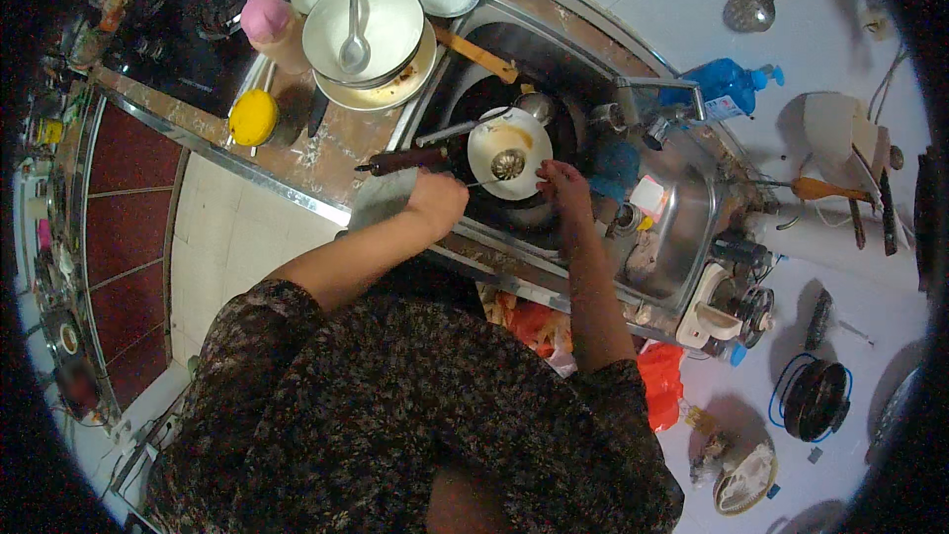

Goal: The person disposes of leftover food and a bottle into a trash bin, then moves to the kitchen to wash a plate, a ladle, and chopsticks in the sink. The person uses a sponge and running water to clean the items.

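Note:
A white oval dish (525, 139) with a brown stain lies over a dark wok (474, 96) in the left sink basin. My right hand (565, 182) has its fingertips at the dish's right rim, apparently gripping it. Inside the dish rests a round, ridged metal piece (508, 164), and a thin metal handle runs from it towards my left hand (441, 200), whose fingers are closed around the handle's end. A dark wok handle (404, 160) passes just above my left hand. A wooden utensil (478, 55) and a metal ladle (535, 108) lie in the wok.
Stacked bowls (363, 30) with a metal spoon (355, 52) stand left of the sink, near a yellow lid (253, 117) and the stove (215, 7). The faucet (667, 85) and a blue soap bottle (723, 81) are behind. A blue cup-like item (617, 163) sits right of the wok.

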Action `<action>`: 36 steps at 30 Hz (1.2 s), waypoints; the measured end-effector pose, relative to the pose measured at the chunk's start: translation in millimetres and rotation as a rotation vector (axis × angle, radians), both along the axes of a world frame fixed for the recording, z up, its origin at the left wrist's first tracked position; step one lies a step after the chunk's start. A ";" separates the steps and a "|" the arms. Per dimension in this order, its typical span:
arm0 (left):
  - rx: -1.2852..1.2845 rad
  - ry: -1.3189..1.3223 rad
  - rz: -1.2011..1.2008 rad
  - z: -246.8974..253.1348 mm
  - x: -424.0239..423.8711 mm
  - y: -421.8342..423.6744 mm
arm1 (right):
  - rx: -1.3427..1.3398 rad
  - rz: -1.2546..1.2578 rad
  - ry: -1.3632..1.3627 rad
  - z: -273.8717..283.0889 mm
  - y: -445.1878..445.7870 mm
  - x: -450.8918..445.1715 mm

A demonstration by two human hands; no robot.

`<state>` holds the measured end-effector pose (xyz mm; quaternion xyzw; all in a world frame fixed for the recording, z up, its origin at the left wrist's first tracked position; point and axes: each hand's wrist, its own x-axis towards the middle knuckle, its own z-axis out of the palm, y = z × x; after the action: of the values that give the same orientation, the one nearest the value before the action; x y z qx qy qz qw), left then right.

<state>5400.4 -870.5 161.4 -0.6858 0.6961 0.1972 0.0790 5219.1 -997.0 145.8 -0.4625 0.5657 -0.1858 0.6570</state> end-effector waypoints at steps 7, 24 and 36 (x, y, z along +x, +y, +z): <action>0.009 -0.086 0.040 -6.1 -27.2 -3.4 | -0.092 0.117 -0.164 10.0 3.7 53.0; -0.598 0.476 0.523 71.2 96.2 61.3 | 0.335 0.459 -0.096 6.3 1.0 220.2; -0.749 0.652 0.691 92.8 136.9 60.4 | 0.294 0.365 -0.226 24.3 16.7 213.2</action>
<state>5537.3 -810.1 254.2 -0.7577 0.4433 0.1529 -0.4540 5432.3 -980.3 170.0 -0.4329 0.4166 -0.0306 0.7988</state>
